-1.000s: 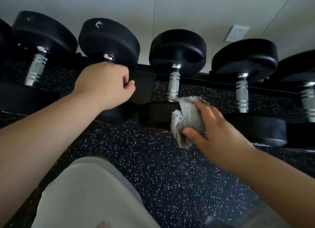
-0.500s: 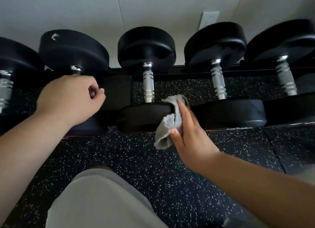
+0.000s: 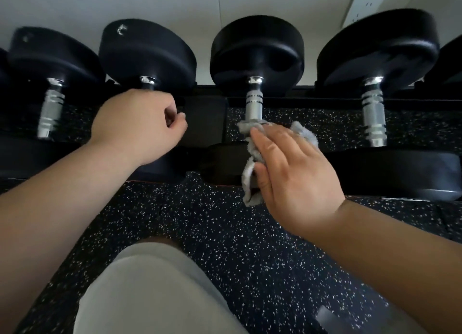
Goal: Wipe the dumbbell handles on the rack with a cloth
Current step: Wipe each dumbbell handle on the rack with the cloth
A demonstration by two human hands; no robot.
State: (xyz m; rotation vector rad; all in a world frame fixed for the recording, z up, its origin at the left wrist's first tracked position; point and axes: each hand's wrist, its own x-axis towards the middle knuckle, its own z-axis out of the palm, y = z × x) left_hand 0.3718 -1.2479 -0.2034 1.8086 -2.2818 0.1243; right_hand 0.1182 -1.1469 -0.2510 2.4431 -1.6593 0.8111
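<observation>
Both outstretched: left hand (image 3: 140, 126) grips dumbbell (image 3: 147, 51), right hand (image 3: 295, 168) holds cloth (image 3: 252, 153).

A crumpled grey cloth (image 3: 248, 181) drapes against the lower end of a silver dumbbell handle (image 3: 253, 103). Black-headed dumbbells (image 3: 257, 46) line the rack (image 3: 205, 118).

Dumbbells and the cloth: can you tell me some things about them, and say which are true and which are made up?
1. The right hand holds a grey cloth against a silver dumbbell handle. True.
2. The cloth is bright red. False: it is grey.
3. The left hand lies flat on the floor. False: it is curled round the next dumbbell's handle.
4. A white wall socket shows above the dumbbells. True.
</observation>
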